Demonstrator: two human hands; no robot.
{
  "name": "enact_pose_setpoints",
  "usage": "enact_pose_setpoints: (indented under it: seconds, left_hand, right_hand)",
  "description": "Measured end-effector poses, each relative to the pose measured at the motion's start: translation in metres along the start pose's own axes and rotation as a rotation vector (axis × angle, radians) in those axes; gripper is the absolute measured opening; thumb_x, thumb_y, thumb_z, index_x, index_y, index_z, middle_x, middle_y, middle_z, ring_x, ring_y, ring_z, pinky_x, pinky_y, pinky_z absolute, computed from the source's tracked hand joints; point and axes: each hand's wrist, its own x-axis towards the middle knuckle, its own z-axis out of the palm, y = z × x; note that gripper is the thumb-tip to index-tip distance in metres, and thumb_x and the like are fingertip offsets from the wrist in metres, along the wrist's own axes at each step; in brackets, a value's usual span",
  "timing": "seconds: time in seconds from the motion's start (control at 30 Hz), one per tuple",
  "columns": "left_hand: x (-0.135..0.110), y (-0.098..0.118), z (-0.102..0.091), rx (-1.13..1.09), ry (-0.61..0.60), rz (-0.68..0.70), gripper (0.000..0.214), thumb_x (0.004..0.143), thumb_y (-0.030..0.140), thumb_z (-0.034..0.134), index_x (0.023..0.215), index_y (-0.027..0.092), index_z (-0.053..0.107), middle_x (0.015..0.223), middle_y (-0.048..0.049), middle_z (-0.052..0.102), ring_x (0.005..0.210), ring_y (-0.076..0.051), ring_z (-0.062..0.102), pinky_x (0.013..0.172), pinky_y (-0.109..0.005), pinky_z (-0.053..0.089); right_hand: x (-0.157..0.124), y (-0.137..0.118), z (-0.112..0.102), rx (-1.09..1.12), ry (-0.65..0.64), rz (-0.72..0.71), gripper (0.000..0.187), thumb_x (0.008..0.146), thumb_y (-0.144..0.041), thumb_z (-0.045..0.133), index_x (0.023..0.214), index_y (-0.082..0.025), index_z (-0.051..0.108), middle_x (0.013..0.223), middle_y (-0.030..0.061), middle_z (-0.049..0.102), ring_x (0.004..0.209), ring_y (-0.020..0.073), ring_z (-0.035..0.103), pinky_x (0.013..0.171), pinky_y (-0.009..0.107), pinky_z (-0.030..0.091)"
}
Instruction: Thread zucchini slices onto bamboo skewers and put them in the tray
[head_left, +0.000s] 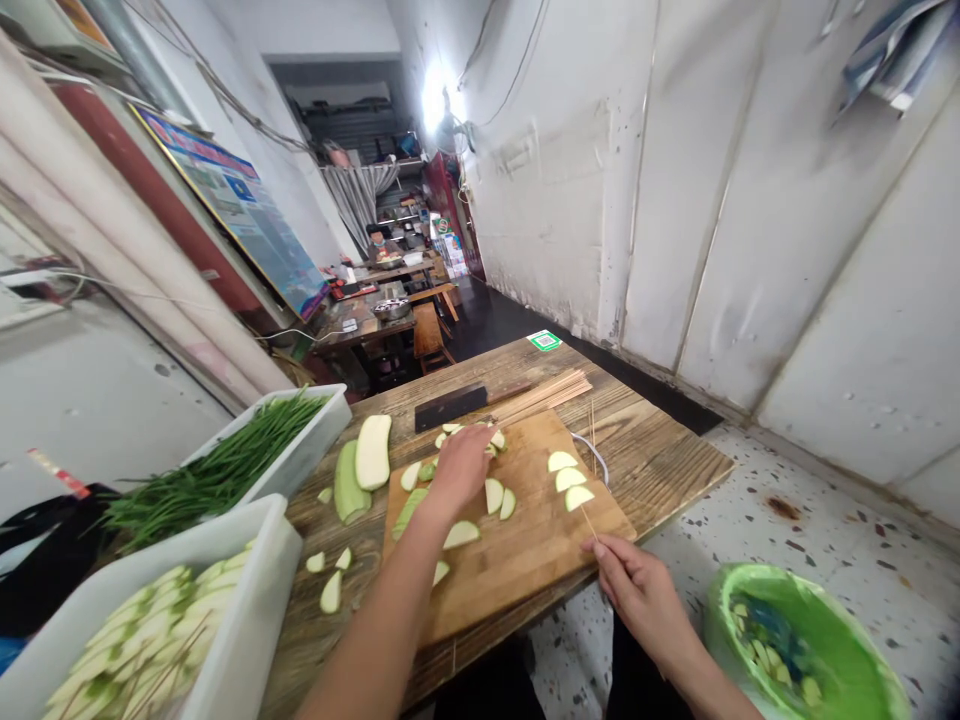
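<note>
My right hand [634, 590] is closed on the lower end of a thin bamboo skewer [590, 520]. Threaded at its far end are 3 half-round zucchini slices [568, 480], over the right side of the wooden cutting board [517, 560]. My left hand [466, 465] reaches down onto loose zucchini slices at the back of the board, fingers bent together. Its fingertips are partly hidden, and I cannot make out what they hold. More slices [461, 534] lie around it. Left of the board rest a peeled zucchini piece [373, 452] and a green-skinned one [349, 485].
Behind the board lie a cleaver [451, 408] and a bundle of skewers [551, 392]. At left stand a white bin [281, 560] of skewered slices and another bin [339, 408] of green stalks. A green bucket [847, 630] sits low right. A person [381, 245] sits far back.
</note>
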Motion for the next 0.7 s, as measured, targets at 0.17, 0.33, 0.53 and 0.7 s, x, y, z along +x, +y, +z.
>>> enact_pose_setpoints:
  seconds: [0.17, 0.33, 0.53, 0.7]
  left_hand:
    - [0.039, -0.014, 0.014, -0.030, -0.099, 0.044, 0.050, 0.067, 0.000, 0.052, 0.110, 0.024, 0.063, 0.130, -0.0086, 0.056, 0.129, -0.027, 0.039, 0.108, -0.051, 0.016]
    - [0.048, -0.015, 0.013, -0.101, -0.094, 0.065, 0.025, 0.067, 0.008, 0.060, 0.085, 0.022, 0.070, 0.102, -0.0093, 0.070, 0.110, -0.030, 0.056, 0.106, -0.053, 0.020]
    - [0.043, -0.008, -0.008, -0.239, -0.007, 0.072, 0.031, 0.080, 0.029, 0.052, 0.106, 0.020, 0.066, 0.114, -0.0073, 0.066, 0.103, -0.020, 0.060, 0.093, -0.031, 0.042]
    - [0.038, -0.002, -0.019, -0.128, -0.233, 0.087, 0.027, 0.074, 0.035, 0.060, 0.095, 0.023, 0.072, 0.102, -0.0049, 0.071, 0.098, -0.021, 0.061, 0.089, -0.030, 0.043]
  right_hand:
    - [0.002, 0.006, 0.002, 0.066, -0.034, 0.011, 0.039, 0.088, -0.050, 0.049, 0.088, -0.014, 0.062, 0.051, -0.0086, 0.026, 0.045, 0.0090, 0.026, 0.041, 0.021, 0.020]
    - [0.003, 0.006, -0.001, 0.038, -0.068, 0.015, 0.038, 0.089, -0.050, 0.045, 0.084, -0.015, 0.059, 0.052, -0.0090, 0.026, 0.046, 0.0093, 0.025, 0.043, 0.022, 0.019]
    - [0.003, 0.006, -0.003, 0.048, -0.044, 0.029, 0.035, 0.089, -0.049, 0.046, 0.086, -0.016, 0.058, 0.053, -0.0080, 0.026, 0.047, 0.0097, 0.025, 0.043, 0.022, 0.017]
    - [0.002, 0.008, -0.002, 0.070, -0.031, 0.023, 0.036, 0.089, -0.048, 0.047, 0.088, -0.015, 0.059, 0.052, -0.0084, 0.026, 0.046, 0.0092, 0.024, 0.042, 0.022, 0.016]
